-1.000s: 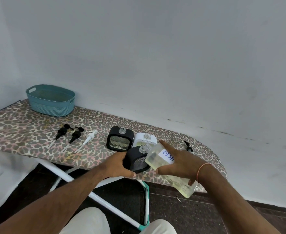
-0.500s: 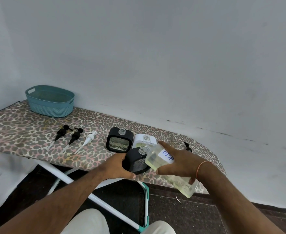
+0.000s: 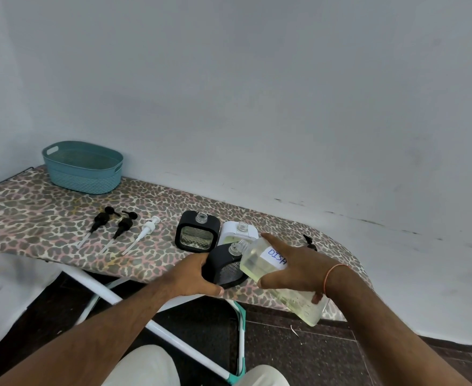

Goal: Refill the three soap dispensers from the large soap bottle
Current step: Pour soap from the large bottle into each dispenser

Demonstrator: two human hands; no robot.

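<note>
— Three soap dispensers are sitting with open necks near the right end of the ironing board [image 3: 34, 215]. Which one is being handled?

— The nearest, a black dispenser [image 3: 225, 267], which is leaning toward the person at the board's front edge. The left hand [image 3: 193, 277] is gripping its left side, fingers and thumb curled round the body.

— And the large soap bottle [image 3: 260, 260]?

— It is lying tilted in the right hand [image 3: 301, 270], neck pointing left and down, its mouth touching or just above the black dispenser's clear neck; I cannot tell which. The thumb is curling under the bottle and the fingers are wrapping over the top, the forefinger stretched along it. Pale yellow liquid is showing inside, and a white label reading "DISP" is partly covered by the fingers.

— Where are the other two standing?

— Just behind. A second black dispenser [image 3: 197, 231] is standing upright, and a white dispenser [image 3: 237, 232] is standing beside it to the right, partly hidden by the bottle.

— What else is lying on the board?

— Two black pumps [image 3: 101, 218] [image 3: 125, 222] and a white pump [image 3: 147, 228] are lying in a row to the left, tubes pointing toward the front edge. Another small black piece [image 3: 309, 242] is peeking out beyond the right hand. A teal basket [image 3: 83, 174] is sitting at the far left, against the wall.
</note>
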